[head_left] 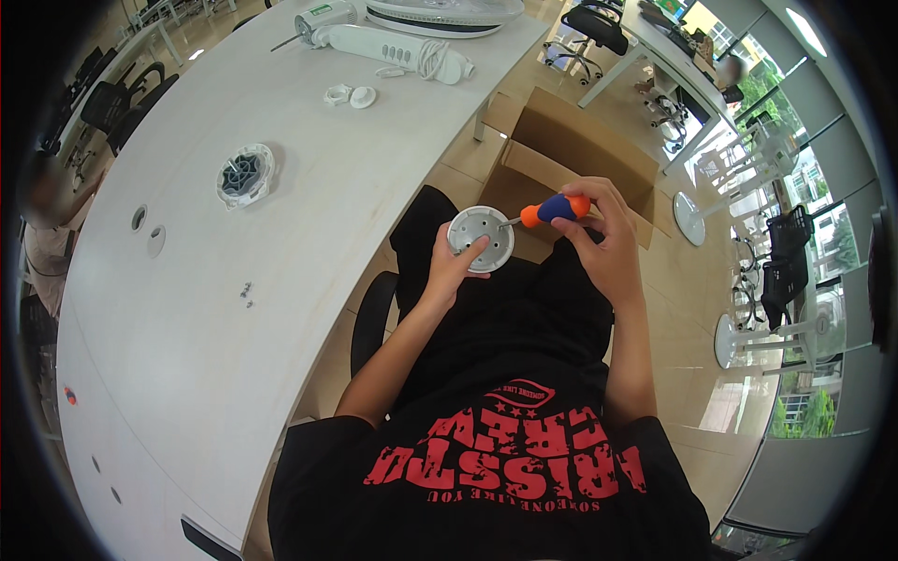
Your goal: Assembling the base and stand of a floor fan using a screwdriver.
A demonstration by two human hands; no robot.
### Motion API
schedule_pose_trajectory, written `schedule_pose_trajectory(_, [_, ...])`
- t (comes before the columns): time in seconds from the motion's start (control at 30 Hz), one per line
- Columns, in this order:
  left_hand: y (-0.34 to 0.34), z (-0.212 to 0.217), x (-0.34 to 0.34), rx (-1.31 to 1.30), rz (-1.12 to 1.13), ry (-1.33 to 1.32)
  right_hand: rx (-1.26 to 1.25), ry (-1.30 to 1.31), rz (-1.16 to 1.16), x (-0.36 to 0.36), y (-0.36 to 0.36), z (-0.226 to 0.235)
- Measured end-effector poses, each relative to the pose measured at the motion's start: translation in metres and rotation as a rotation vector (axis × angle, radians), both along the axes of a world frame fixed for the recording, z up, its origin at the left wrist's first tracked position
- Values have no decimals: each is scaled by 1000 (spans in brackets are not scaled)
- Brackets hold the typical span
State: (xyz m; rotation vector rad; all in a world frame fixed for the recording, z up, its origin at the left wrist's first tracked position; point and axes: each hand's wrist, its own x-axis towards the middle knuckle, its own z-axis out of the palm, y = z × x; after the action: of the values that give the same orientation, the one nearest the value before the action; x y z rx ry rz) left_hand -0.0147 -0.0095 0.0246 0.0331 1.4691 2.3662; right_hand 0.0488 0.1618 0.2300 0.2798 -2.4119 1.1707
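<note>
My left hand [456,266] grips a round white plastic part [480,227] with several holes in its face, thumb lying across the front. In my right hand [608,234] is a screwdriver [552,210] with an orange and blue handle, held between thumb and fingers. Its metal shaft points left, and the tip meets the part near its right rim; whether a screw sits there is too small to tell. Both hands are above my lap, to the right of the white table. Several small screws [247,294] lie loose on the tabletop.
On the table [201,374] stand a white round housing with a dark ribbed centre [245,176], a white fan column with buttons and coiled cord [393,51], small white rings [351,95] and a fan grille [444,17]. An open cardboard box [580,140] sits beyond my knees.
</note>
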Motion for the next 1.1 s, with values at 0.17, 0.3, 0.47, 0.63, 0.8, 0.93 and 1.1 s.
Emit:
schedule_pose_trajectory(0.17, [1, 2, -1, 6, 10, -6, 13, -8, 40, -2, 0, -3])
schedule_pose_trajectory(0.3, [0, 0, 1, 16, 10, 4, 16, -14, 35, 1, 0, -2])
schedule_pose_trajectory(0.47, [-1, -2, 6, 9, 11, -7, 25, -12, 33, 5, -1, -3])
schedule_pose_trajectory(0.63, [0, -1, 6, -10, 18, -25, 26, -21, 26, 3, 2, -4])
schedule_pose_trajectory(0.8, [5, 10, -7, -95, 54, 11, 19, -11, 36, -8, 4, 0])
schedule_pose_trajectory(0.93, [4, 16, -12, -77, 88, 5, 27, -9, 36, -9, 2, 7])
schedule_pose_trajectory(1.1, [7, -25, -4, -104, 230, 102, 128, 61, 39, 2, -3, 2])
